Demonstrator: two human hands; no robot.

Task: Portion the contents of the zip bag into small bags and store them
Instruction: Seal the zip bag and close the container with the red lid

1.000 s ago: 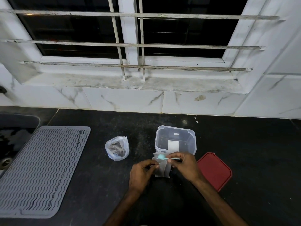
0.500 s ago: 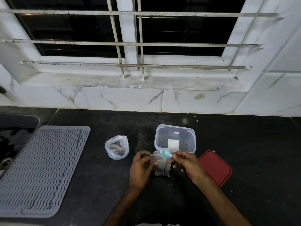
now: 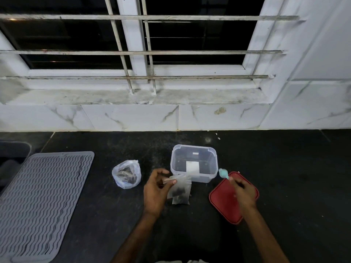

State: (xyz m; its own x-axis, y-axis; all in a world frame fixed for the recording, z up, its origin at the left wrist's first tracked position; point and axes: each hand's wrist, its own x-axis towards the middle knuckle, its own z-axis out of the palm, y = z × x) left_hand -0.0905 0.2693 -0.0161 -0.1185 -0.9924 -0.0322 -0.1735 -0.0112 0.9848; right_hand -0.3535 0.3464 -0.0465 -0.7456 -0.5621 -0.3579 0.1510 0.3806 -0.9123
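- Zip bag (image 3: pixel 126 174) sits left of the container (image 3: pixel 193 149); a bumped elbow could spill it.
- Small bag (image 3: pixel 179 190), pinched at its mouth by the left hand (image 3: pixel 154 192), looks unsealed; tilting could dump it.
- Teal spoon (image 3: pixel 223 173), pinched by the right hand (image 3: pixel 244 190) over the red lid (image 3: pixel 222 204), may slip.

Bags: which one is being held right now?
The small clear bag in front of the container, pinched at its top by the left hand. The larger bag sits apart to its left, untouched; the right hand holds a teal spoon.
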